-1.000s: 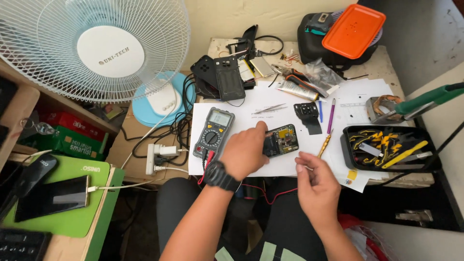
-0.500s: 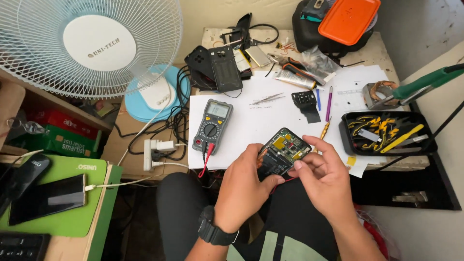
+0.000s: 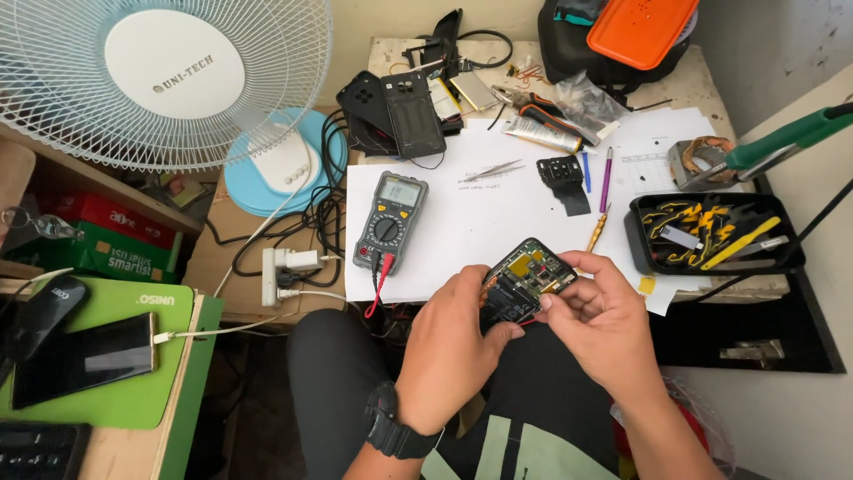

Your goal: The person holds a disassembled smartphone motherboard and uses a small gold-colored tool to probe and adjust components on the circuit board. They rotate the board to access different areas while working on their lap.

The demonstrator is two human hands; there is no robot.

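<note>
- Left hand [image 3: 453, 342]: wrapped around the lower left edge of the opened phone [image 3: 524, 280], thumb pressed against its near side. A black wristwatch [image 3: 395, 427] sits on this wrist.
- Right hand [image 3: 600, 324]: fingers closed on the right edge of the opened phone, fingertips touching its exposed board.
- Opened phone: held in both hands, back cover off, dark internals and a yellow part facing up. It hangs just above the near edge of the white paper sheet [image 3: 462, 222].
- Multimeter [image 3: 389, 220]: lies on the white paper sheet, left of the opened phone, red and black leads plugged in at its near end.
- Black tray [image 3: 711, 233]: right of the opened phone, holding yellow and black pry tools.
- Tweezers [image 3: 491, 171]: beyond the opened phone, on the same sheet.
- Purple pen [image 3: 606, 178] and a small black part [image 3: 565, 178]: beyond the opened phone, side by side.
- White fan [image 3: 160, 80]: far left of the opened phone, behind the multimeter.
- Orange-lidded case [image 3: 640, 31]: farthest beyond the opened phone.
</note>
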